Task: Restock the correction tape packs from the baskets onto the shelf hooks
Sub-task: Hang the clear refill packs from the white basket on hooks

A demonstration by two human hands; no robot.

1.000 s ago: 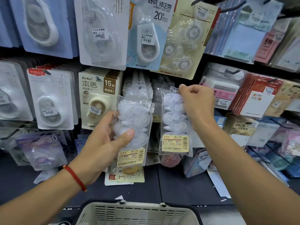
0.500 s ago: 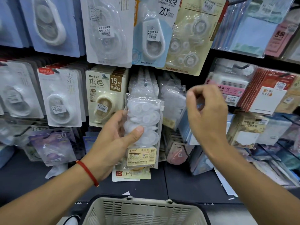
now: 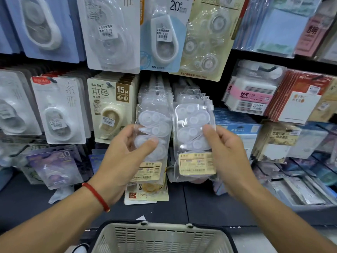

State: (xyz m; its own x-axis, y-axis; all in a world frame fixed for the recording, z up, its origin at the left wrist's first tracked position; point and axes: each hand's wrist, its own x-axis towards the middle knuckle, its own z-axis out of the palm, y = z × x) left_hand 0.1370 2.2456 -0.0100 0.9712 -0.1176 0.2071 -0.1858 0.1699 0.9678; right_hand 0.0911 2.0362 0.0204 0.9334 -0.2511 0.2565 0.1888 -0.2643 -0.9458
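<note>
A stationery display wall (image 3: 226, 57) fills the view, hung edge to edge with blister-carded correction tapes, sticky notes and notepads. Low in front, the rim of a beige plastic shopping basket (image 3: 160, 236) juts in, black handles folded at its edge.

Before the middle row, two clear multi-packs of white correction tape are raised side by side — the left pack (image 3: 155, 137) clasped in the left hand (image 3: 120, 161), thumb pressed across its face and fingers curled behind, the right pack (image 3: 195, 137) pinched along its right edge by the right hand (image 3: 228, 156). Whether the right pack hangs on its hook or is only held cannot be told. Each pack carries a yellow barcode label near its foot. Behind them hang rows of matching clear packs (image 3: 155, 95).

A red cord bracelet (image 3: 96, 196) circles the left wrist — the smallest splash of colour.
</note>
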